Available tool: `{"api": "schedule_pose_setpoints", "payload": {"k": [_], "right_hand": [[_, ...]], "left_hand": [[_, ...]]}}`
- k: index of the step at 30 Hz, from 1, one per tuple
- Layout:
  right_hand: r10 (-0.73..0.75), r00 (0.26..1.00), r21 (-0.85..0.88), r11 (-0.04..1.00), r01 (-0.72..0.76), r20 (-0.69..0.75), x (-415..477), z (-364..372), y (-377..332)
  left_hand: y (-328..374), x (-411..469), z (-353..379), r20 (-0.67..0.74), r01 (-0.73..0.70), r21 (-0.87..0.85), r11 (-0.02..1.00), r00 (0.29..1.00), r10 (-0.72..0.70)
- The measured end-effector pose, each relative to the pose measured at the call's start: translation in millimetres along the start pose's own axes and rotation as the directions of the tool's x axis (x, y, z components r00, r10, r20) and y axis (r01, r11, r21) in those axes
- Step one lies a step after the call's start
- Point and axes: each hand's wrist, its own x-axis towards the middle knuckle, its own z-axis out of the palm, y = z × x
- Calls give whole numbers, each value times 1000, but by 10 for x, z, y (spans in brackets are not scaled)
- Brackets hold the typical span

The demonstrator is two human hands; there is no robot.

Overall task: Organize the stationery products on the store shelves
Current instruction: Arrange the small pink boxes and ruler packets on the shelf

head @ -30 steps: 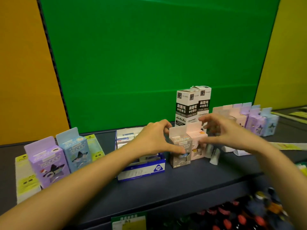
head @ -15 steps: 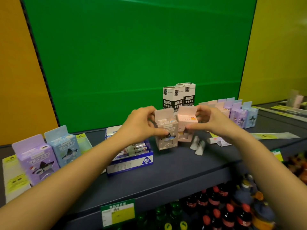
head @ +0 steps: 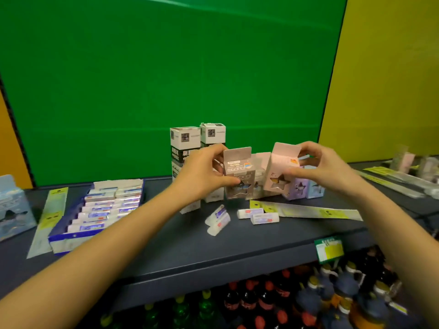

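Grey box [head: 239, 176] pinched upright in my left hand [head: 202, 173]; pink box [head: 281, 170], tilted, pinched in my right hand [head: 325, 168]; both above the shelf [head: 237, 248].

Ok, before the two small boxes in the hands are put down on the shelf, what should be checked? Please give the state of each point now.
1. Left hand grips the grey box: ok, thumb in front, fingers behind.
2. Right hand grips the pink box: ok.
3. Pink box upright: not ok, it tilts.
4. Free shelf space in front: not ok, loose erasers lie right below the boxes.
5. Row of pastel boxes behind has a gap: cannot tell, the hands hide it.
6. Tall black-and-white boxes stand stable: ok.
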Motion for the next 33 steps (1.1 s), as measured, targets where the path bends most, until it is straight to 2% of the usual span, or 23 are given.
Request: {"api": "schedule_pose_setpoints", "payload": {"k": [5, 19, 24, 30, 33], "right_hand": [[-51, 998, -73, 996, 54, 46, 110, -121, 381], [-151, 976, 2, 988, 152, 156, 322, 28, 695], [-186, 968, -149, 966, 211, 170, 382, 50, 742], [-265, 944, -413, 851, 325, 196, 403, -10, 793], [-260, 943, -478, 814, 331, 208, 447, -50, 823]], "left_hand": [[-5, 126, 435, -20, 45, 1, 999, 999, -45], [-114, 292, 782, 27, 165, -12, 986, 986, -164], [-165, 291, 827, 22, 189, -22, 982, 982, -189], [-154, 316, 917, -9, 186, -7, 983, 983, -186], [-152, 329, 952, -18, 197, 7, 980, 980, -197]]}}
